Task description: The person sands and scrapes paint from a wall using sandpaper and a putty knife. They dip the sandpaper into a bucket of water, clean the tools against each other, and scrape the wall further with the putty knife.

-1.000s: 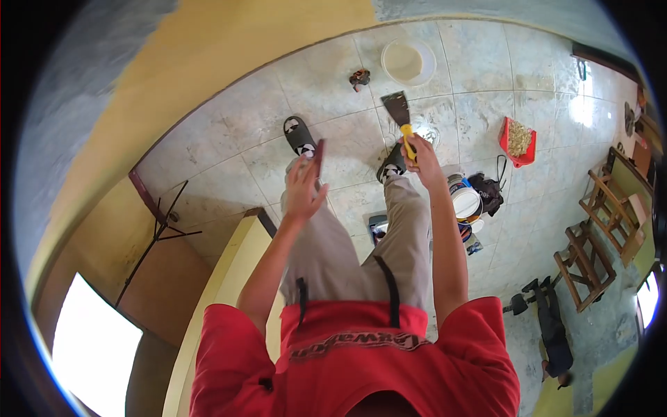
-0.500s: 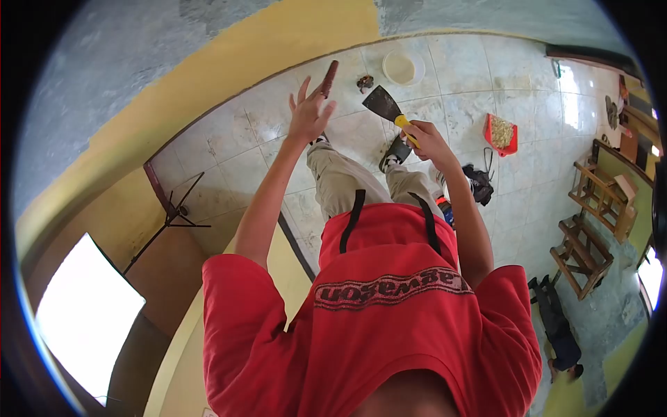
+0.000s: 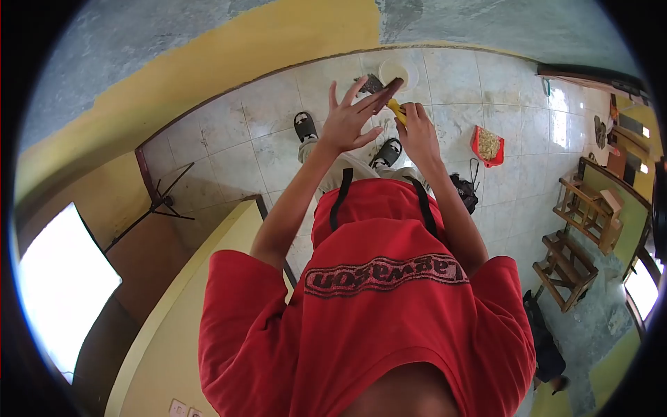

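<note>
Grasping the yellow-handled scraper (image 3: 397,112) in the right hand (image 3: 419,135) and holding a brown strip (image 3: 390,94) lightly along the splayed fingers of the left hand (image 3: 345,126), with scraper and strip close together toward one o'clock, contact hard to tell. At risk, perhaps, of dropping the strip through so loose a hold, of nicking a finger on the blade (image 3: 373,84) through a slip at such close quarters, or of skidding in the sandals (image 3: 304,126) on smeared, glossy tiles (image 3: 451,78). Handling a broad, flat, dark blade and a straight, narrow strip, near a smooth, round, whitish bucket (image 3: 410,75) and a shiny red dustpan (image 3: 493,163) of pale, crumbly scraps (image 3: 489,144) past two o'clock.
</note>
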The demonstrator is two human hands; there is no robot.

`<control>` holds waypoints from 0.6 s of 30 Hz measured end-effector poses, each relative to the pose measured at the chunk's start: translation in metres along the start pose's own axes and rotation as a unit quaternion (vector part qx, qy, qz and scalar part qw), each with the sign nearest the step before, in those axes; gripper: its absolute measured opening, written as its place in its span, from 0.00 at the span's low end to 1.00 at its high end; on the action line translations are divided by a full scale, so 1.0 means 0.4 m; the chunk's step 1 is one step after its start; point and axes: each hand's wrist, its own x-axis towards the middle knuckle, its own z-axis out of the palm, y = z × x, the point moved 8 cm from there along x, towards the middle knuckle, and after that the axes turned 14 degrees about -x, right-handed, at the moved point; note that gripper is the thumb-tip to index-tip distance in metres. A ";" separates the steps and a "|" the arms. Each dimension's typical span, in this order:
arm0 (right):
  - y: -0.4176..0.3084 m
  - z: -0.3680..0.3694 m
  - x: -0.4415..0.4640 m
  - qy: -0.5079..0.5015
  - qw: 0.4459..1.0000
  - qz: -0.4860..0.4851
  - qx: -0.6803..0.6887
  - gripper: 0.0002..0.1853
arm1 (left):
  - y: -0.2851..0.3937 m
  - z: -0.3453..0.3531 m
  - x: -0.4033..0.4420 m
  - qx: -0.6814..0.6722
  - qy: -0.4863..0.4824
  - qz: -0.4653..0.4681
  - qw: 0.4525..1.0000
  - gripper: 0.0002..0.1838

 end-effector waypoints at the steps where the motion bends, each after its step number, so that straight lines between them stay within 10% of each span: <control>1: -0.011 -0.017 -0.003 0.012 1.000 -0.010 -0.016 0.14 | 0.006 0.031 0.006 0.073 -0.083 0.022 0.994 0.34; 18: -0.024 -0.081 -0.041 0.030 0.986 -0.035 -0.159 0.15 | -0.068 -0.012 -0.022 0.157 -0.073 -0.019 0.985 0.36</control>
